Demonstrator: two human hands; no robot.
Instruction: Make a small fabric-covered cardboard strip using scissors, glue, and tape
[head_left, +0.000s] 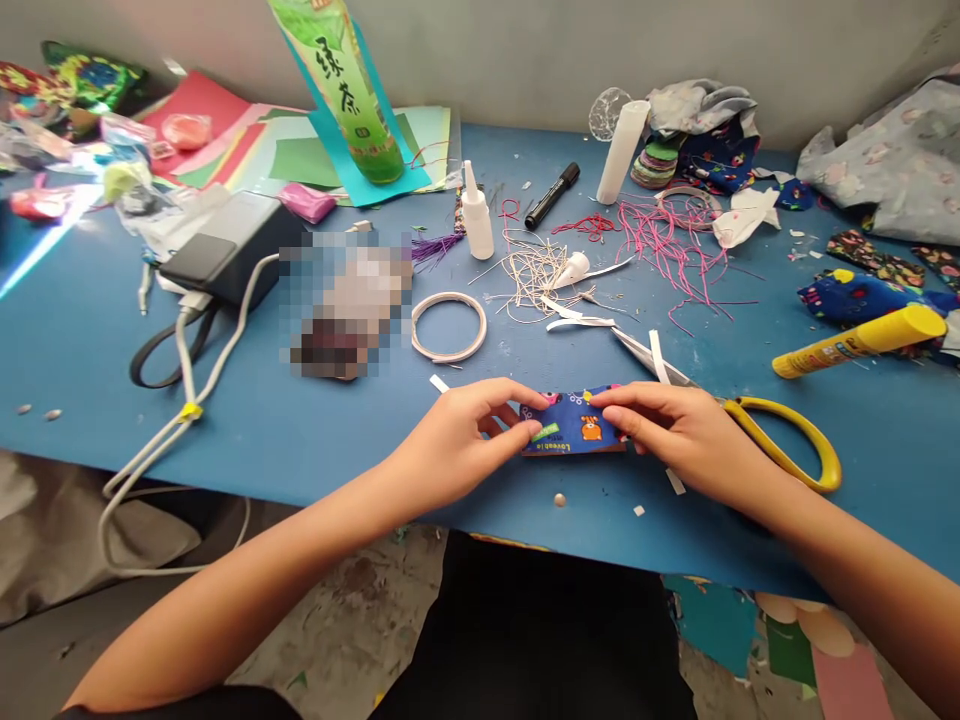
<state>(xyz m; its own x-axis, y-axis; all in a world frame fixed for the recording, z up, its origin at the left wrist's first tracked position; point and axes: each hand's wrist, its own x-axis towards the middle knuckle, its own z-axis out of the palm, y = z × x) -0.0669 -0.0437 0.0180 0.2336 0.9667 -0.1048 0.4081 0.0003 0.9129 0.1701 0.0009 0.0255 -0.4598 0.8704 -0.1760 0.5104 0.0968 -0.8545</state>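
Between my two hands is a small rectangle of blue printed fabric (pixel 570 430) with an orange bear and lettering, a brown edge showing beneath its near side. My left hand (pixel 480 430) pinches its left end between thumb and fingers. At the right end, my right hand (pixel 667 420) grips it in the same way. Yellow-handled scissors (pixel 825 460) lie under and beside my right wrist, their blades pointing away to the left. White paper strips (pixel 656 355) lie around the blades. A small round bead-like piece (pixel 559 500) rests just in front of the fabric.
Beyond my hands lie a tape ring (pixel 450 358), a glue bottle (pixel 478 215), tangled cream string (pixel 525 270), pink string (pixel 667 240) and a black marker (pixel 553 197). A yellow glue stick (pixel 859 342) stands right. Left are a pixelated patch, a black box (pixel 247 240) and white cables (pixel 180 370).
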